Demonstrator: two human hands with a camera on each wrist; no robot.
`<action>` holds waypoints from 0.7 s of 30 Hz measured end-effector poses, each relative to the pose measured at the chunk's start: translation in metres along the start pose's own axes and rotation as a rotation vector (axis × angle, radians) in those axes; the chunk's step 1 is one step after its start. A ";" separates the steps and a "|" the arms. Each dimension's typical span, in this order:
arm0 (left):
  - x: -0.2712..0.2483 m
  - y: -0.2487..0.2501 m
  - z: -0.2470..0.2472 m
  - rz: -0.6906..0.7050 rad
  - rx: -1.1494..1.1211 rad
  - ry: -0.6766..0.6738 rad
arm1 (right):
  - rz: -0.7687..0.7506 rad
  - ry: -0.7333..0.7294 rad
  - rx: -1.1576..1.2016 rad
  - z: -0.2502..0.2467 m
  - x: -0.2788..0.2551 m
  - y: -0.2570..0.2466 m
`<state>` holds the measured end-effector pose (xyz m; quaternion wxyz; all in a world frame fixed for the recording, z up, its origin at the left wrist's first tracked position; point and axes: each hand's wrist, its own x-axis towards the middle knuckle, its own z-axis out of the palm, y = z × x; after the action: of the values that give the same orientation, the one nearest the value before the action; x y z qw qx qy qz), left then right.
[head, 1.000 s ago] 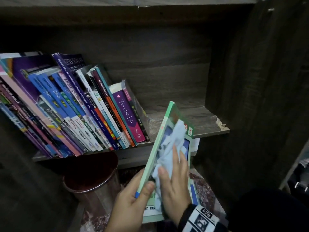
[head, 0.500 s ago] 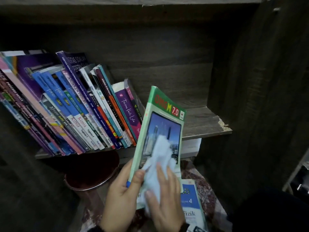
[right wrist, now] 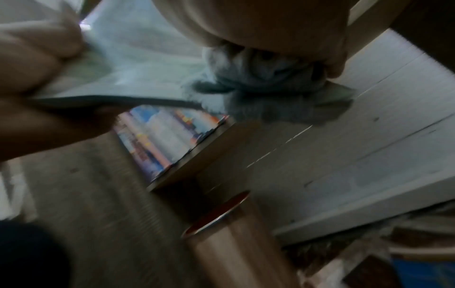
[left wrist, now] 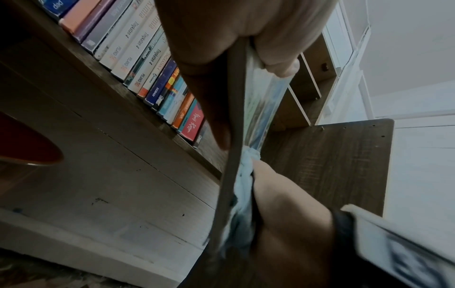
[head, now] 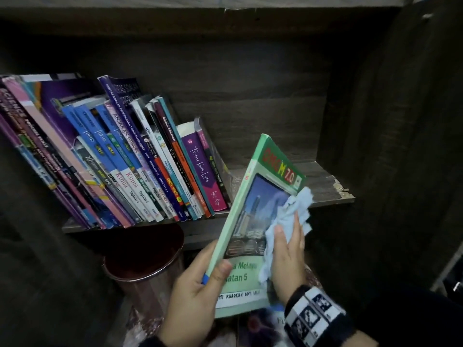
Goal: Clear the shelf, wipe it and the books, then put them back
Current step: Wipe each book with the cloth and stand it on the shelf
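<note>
A green textbook (head: 253, 216) is tilted upright in front of the shelf (head: 318, 181). My left hand (head: 195, 296) grips its lower spine edge, thumb on the cover. My right hand (head: 288, 256) lies flat on the cover and presses a light blue cloth (head: 293, 211) near the right edge; the cloth sticks out past the fingertips. In the left wrist view the book edge (left wrist: 234, 136) runs between thumb and fingers, with the cloth (left wrist: 243, 194) against it. A row of books (head: 125, 166) leans left on the shelf's left half.
The right part of the shelf board is bare, with a chipped front corner (head: 338, 189). A dark red bin (head: 142, 261) stands below the shelf. Another book (head: 275, 319) lies under my hands. The dark cabinet side wall (head: 388, 146) rises at the right.
The book has turned its cover more towards me and shifted right. My right hand slid the cloth from the lower cover up towards its right edge.
</note>
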<state>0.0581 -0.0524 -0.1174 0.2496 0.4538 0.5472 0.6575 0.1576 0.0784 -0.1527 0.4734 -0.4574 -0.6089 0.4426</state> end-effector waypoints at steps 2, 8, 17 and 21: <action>0.001 0.000 0.000 0.041 0.028 0.064 | 0.050 -0.153 -0.025 0.012 -0.027 0.003; 0.004 0.000 0.003 0.106 0.010 0.010 | -0.028 -0.455 0.117 0.018 -0.064 -0.010; 0.006 -0.026 0.009 0.198 0.368 -0.384 | 0.044 -0.063 0.513 -0.017 -0.045 -0.052; 0.007 -0.028 0.007 0.018 0.162 -0.388 | 0.022 -0.163 0.508 -0.030 -0.051 -0.055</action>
<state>0.0564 -0.0357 -0.1417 0.3070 0.5953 0.5359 0.5140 0.1867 0.0210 -0.1031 0.5174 -0.2933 -0.5094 0.6220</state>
